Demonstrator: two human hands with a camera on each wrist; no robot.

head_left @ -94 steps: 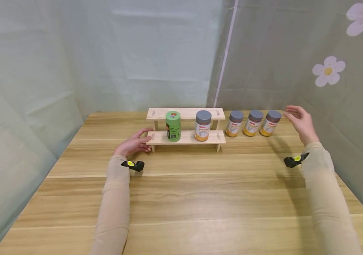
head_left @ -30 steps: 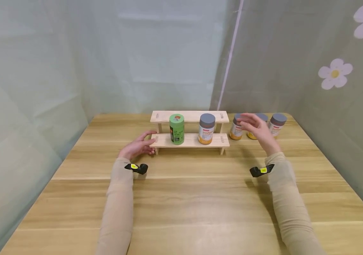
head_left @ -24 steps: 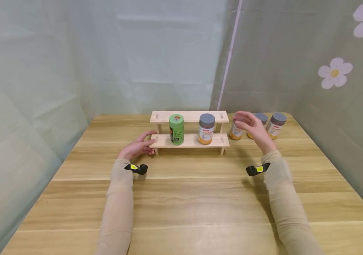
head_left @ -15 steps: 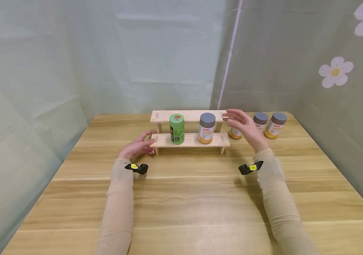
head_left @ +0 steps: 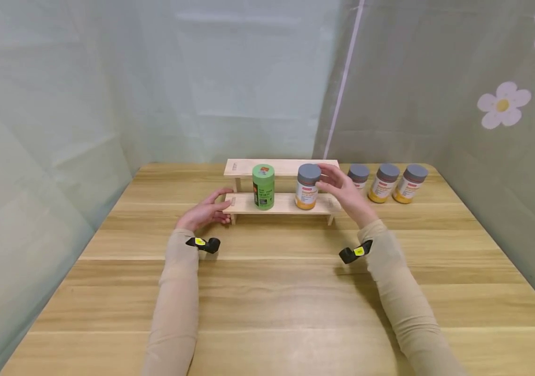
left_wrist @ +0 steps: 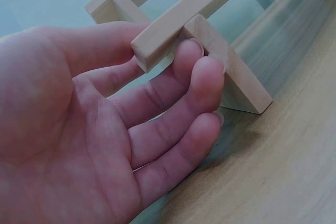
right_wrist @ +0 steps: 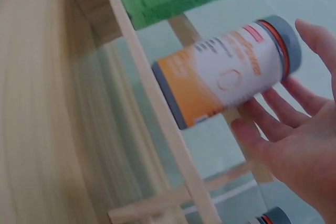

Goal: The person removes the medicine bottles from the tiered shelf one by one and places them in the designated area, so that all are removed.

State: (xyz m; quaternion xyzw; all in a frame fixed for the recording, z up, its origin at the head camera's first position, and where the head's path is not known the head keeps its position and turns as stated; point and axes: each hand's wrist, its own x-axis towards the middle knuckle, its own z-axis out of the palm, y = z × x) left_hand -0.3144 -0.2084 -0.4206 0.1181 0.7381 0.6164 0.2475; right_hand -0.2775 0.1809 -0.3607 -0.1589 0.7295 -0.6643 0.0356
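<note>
A two-tier wooden rack (head_left: 281, 210) stands on the table. My left hand (head_left: 204, 211) holds the left end of its lower board, thumb on top and fingers curled below by the leg, as the left wrist view shows. On that board stand a green jar (head_left: 263, 189) and, to its right, a white-and-orange supplement jar (head_left: 306, 192) with a grey lid. My right hand (head_left: 345, 193) is at the right side of the supplement jar. In the right wrist view its thumb is apart from the lid, and its fingers reach behind the jar; whether they touch it I cannot tell.
Three more jars of the same kind stand in a row right of the rack: a partly hidden jar (head_left: 359, 173) behind my right hand, a middle jar (head_left: 383, 184) and an outer jar (head_left: 410, 184). The wooden table (head_left: 277, 292) is backed by curtains (head_left: 248, 78).
My right hand has moved left from beyond the row of jars, past them, to the supplement jar on the rack. My left hand keeps its hold on the rack. The head view has shifted slightly.
</note>
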